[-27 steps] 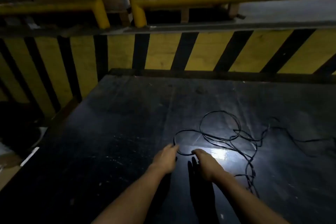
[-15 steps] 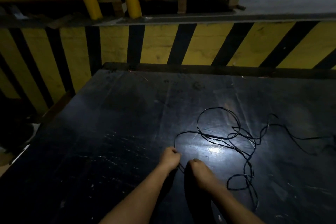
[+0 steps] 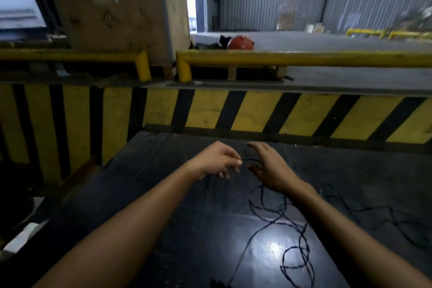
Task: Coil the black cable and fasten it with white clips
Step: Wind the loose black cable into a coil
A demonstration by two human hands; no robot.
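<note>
— Item one: what is listed, and where is it found?

— Black cable point(image 3: 275, 215). A thin strand, lying in loose, tangled loops on the dark table point(image 3: 163, 206), mostly below and to the right of the hands; one run trails off toward the right edge. A short end is raised off the surface and held up between the two hands.

— How are the hands recorded?

— Left hand point(image 3: 216, 161): fingers curled, thumb and forefinger pinched shut on the cable end. Right hand point(image 3: 268, 168): fingers spread and slack, just beside the same strand; whether it is touched cannot be told, since that patch is dark and blurred.

— Handling properties?

— Judged light and very limp: the loops sag flat and hold no shape of their own. It is thought likely to snag on itself where strands cross near the bright reflection. The sheath appears smooth, so slipping through a loose pinch is to be expected.

— Recommended hold?

— The end already pinched is best kept as the anchor. The free length is best taken close beside that pinch and drawn through an open palm, so that crossings are cleared before each turn is laid.

— White clips?

— None are seen in this view. Fastening is judged not yet begun.
</note>
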